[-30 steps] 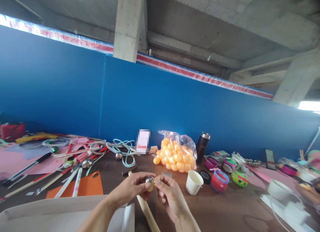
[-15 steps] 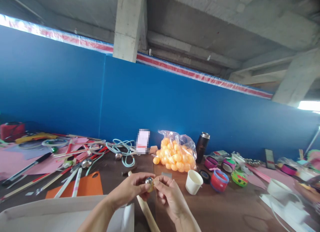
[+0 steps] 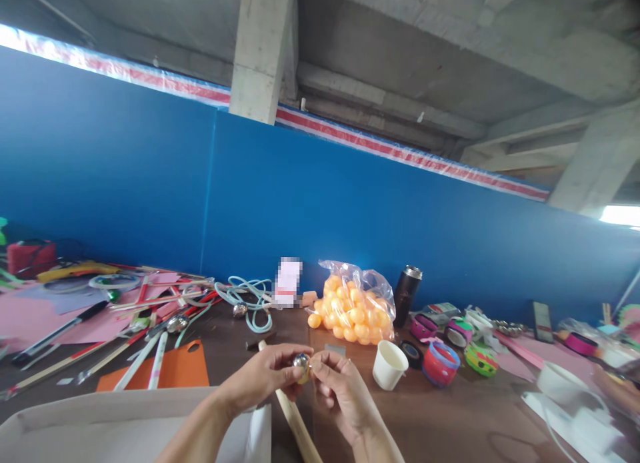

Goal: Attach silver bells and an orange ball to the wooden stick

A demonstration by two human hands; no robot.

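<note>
Between thumb and fingers of my left hand point(image 3: 267, 376) is a shiny silver ball point(image 3: 301, 361) with a yellowish lower part. My right hand point(image 3: 343, 390) touches the ball's right side with thumb and index finger pinched; whatever small thing lies between those fingertips is too small to make out. Both hands are above the brown table point(image 3: 410, 423). Under them runs a wooden handle point(image 3: 297, 426), its dark head point(image 3: 257, 342) partly seen behind my left hand. A white paper cup point(image 3: 390, 365) stands to the right of my right hand.
A clear bag of orange balls point(image 3: 355, 310) and a black bottle point(image 3: 407, 293) stand by the blue wall. Front left lies a white tray point(image 3: 150, 410), with an orange sheet point(image 3: 187, 363), sticks and cords behind. Colourful bands point(image 3: 440, 363) and another person's hand point(image 3: 613, 386) are right.
The whole view has shifted slightly, so things appear a little further right. Both hands keep nearly the same pose around the silver ball.
</note>
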